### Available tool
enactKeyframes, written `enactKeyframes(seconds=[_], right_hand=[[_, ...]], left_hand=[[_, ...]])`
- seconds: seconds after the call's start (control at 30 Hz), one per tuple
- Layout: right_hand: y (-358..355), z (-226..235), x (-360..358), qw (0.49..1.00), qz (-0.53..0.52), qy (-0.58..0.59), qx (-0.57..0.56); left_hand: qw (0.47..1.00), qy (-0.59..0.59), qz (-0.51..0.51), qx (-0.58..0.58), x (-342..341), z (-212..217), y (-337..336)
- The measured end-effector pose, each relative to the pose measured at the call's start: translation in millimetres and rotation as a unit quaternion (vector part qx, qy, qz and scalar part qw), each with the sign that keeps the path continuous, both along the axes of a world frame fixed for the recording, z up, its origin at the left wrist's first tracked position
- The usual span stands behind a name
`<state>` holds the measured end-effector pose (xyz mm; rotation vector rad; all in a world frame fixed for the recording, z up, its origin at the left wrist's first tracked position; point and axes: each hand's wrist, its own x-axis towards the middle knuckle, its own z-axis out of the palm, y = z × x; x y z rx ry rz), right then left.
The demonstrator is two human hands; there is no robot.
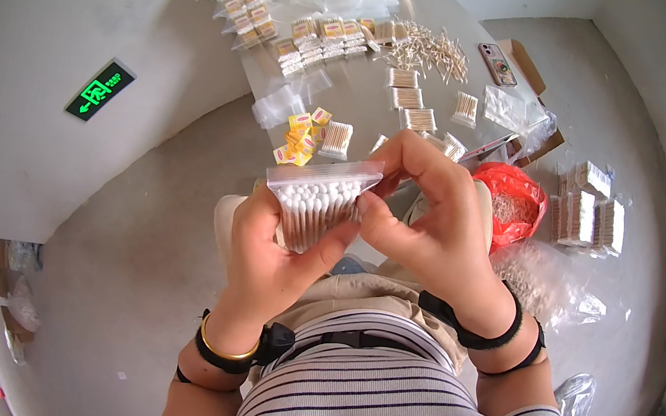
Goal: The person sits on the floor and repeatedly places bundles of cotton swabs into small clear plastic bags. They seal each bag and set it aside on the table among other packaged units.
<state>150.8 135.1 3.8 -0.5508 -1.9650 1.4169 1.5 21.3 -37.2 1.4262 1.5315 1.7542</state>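
A clear plastic bag of cotton swabs (317,207) sits between both hands, white tips up near its top strip. My left hand (271,252) grips the bag from below and behind, thumb across its lower front. My right hand (427,215) pinches the bag's upper right corner and top edge with thumb and fingers. Both hands are held above my lap, over a striped shirt.
On the floor ahead lie bundles of swabs (409,97), filled bags (323,37), small yellow packets (301,137), a loose pile of swabs (434,49) and a phone (498,65). A red bag (514,205) and stacked swab packs (588,211) sit to the right.
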Motion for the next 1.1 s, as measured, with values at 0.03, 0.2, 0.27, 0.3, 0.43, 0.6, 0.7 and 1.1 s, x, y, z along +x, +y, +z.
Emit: enactKeyframes(seconds=[0.03,0.2,0.27,0.3,0.43,0.6,0.7,1.1], right_hand=[[0,0,0,1.0,-0.001,-0.002,-0.002],[4,-3,-2,0.998,0.017,0.024,-0.052],[6,-9,-3,0.997,0.03,0.038,-0.061],[8,-11,-3,0.996,0.039,0.046,-0.067],[12,-17,-3,0.987,0.066,0.098,-0.105],[16,-21,-4,0.969,0.096,0.13,-0.184],[17,-22,-4,0.964,0.104,0.141,-0.198],[16,-29,-14,0.975,0.106,0.134,-0.14]], left_hand=[[0.999,-0.038,-0.001,-0.005,3,0,1],[0.985,-0.165,-0.041,-0.03,2,4,4],[0.979,-0.193,-0.044,-0.045,1,2,6],[0.977,-0.201,-0.047,-0.047,0,1,7],[0.97,-0.221,-0.073,-0.071,-8,-1,10],[0.964,-0.237,-0.102,-0.07,-11,-2,10],[0.956,-0.263,-0.105,-0.076,-12,-3,8],[0.955,-0.267,-0.104,-0.08,-9,5,8]])
